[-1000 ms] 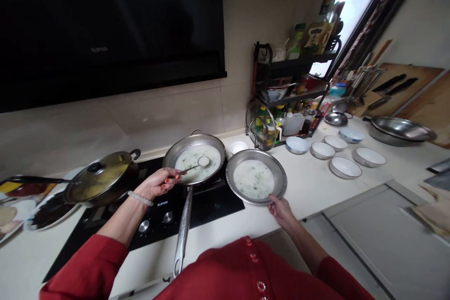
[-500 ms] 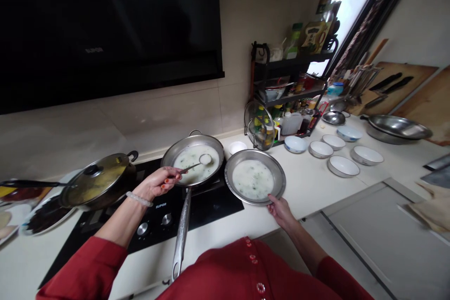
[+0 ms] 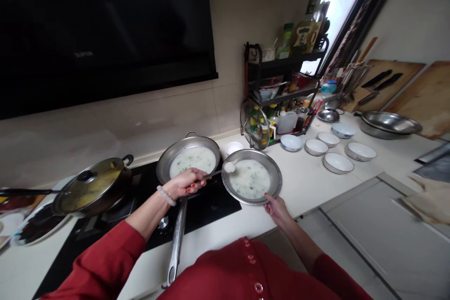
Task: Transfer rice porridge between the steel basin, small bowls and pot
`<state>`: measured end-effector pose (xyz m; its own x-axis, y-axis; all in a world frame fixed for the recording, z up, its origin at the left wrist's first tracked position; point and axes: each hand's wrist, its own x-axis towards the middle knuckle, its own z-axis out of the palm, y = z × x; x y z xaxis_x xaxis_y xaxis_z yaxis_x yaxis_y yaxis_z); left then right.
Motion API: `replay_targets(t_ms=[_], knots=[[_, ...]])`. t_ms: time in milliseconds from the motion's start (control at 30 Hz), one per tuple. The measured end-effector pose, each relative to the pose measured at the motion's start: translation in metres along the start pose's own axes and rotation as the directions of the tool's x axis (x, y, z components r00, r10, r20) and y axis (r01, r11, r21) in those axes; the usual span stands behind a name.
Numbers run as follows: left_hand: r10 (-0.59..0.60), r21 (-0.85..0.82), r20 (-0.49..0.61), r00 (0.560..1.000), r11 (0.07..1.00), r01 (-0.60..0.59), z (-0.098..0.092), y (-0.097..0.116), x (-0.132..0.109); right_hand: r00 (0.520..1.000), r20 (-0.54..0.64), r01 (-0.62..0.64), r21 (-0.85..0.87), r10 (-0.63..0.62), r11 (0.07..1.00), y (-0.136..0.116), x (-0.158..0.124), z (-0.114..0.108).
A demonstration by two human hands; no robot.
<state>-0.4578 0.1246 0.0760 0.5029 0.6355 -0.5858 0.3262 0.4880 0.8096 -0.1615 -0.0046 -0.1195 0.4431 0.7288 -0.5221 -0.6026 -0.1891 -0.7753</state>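
My left hand (image 3: 187, 183) is closed around the handle of a ladle (image 3: 229, 167), whose bowl holds whitish liquid. The ladle's bowl is over the left side of a round metal basin (image 3: 276, 186) of white soup (image 3: 250, 179) with green bits. With fingers and thumb, my right hand (image 3: 277, 209) grips that basin's near right rim. Left of it, a steel frying pan (image 3: 163, 165) with a long handle sits on the black stove (image 3: 207, 209) and holds more of the white, green-flecked soup. My left forearm passes over the pan's near side.
A lidded pot (image 3: 92, 187) and a plate of dark food (image 3: 42, 225) stand at the left. Several white bowls (image 3: 338, 163) are on the counter to the right, before a spice rack (image 3: 284, 98). A glass lid (image 3: 255, 125) leans there. Farther right is a wide metal pan (image 3: 390, 126).
My left hand has carried the ladle rightward from above the frying pan to the basin's left side. My right hand keeps its grip on the rim. The view has shifted slightly.
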Motion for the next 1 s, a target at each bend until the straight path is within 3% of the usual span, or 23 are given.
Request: replay_targets(t_ms=[67,133,233,300,333,433,500,567,633,700,733,833,900,1000], knots=[[-0.014,0.175,-0.054,0.998,0.984,0.023,0.015,-0.006,0.012,1.000,0.001,-0.001,0.003,0.001,1.000,0.000,0.000,0.000],[0.059,0.451,-0.077,0.995,0.892,-0.018,0.028,-0.012,0.021,1.000,0.001,-0.003,0.005,0.003,1.000,0.000,0.000,0.000],[0.318,0.826,0.033,0.948,0.524,-0.205,0.040,-0.018,0.026,1.000,-0.003,-0.004,0.011,0.004,1.000,0.000,0.000,0.000],[0.423,0.920,0.147,0.894,0.275,-0.281,0.043,-0.022,0.024,1.000,-0.007,-0.004,0.015,0.004,1.000,0.000,0.000,0.000],[0.439,0.936,0.187,0.879,0.192,-0.295,0.044,-0.023,0.022,1.000,-0.010,-0.005,0.017,0.005,1.000,0.000,-0.001,0.000],[0.445,0.945,0.236,0.864,0.101,-0.310,0.045,-0.026,0.015,1.000,-0.014,-0.003,0.020,0.004,1.000,0.000,-0.001,0.001],[0.483,0.929,0.237,0.843,0.142,-0.342,0.045,-0.026,0.011,1.000,-0.016,-0.001,0.020,0.001,1.000,0.000,-0.001,0.001],[0.526,0.878,0.199,0.827,0.279,-0.389,0.043,-0.024,0.009,1.000,-0.017,0.001,0.017,0.000,1.000,-0.001,-0.002,0.001],[0.509,0.747,0.098,0.855,0.530,-0.402,0.037,-0.020,0.005,1.000,-0.016,0.001,0.014,-0.001,1.000,-0.002,-0.003,0.002],[0.417,0.496,-0.028,0.908,0.795,-0.350,0.026,-0.016,0.000,1.000,-0.014,0.003,0.014,-0.003,1.000,-0.002,-0.004,0.002],[0.365,0.347,-0.086,0.927,0.883,-0.315,0.018,-0.014,-0.003,1.000,-0.014,0.004,0.015,-0.004,1.000,-0.002,-0.004,0.002],[0.295,0.037,-0.238,0.925,0.955,-0.295,-0.011,-0.012,-0.014,1.000,-0.019,0.004,0.015,-0.003,1.000,-0.003,-0.004,0.002],[0.254,0.013,-0.321,0.913,0.965,-0.264,-0.032,-0.015,-0.020,1.000,-0.022,0.000,0.011,0.001,1.000,-0.003,-0.004,0.002],[0.160,0.120,-0.402,0.902,0.985,-0.122,-0.059,-0.026,-0.026,1.000,-0.020,-0.009,0.002,0.009,1.000,-0.003,-0.002,0.002]])
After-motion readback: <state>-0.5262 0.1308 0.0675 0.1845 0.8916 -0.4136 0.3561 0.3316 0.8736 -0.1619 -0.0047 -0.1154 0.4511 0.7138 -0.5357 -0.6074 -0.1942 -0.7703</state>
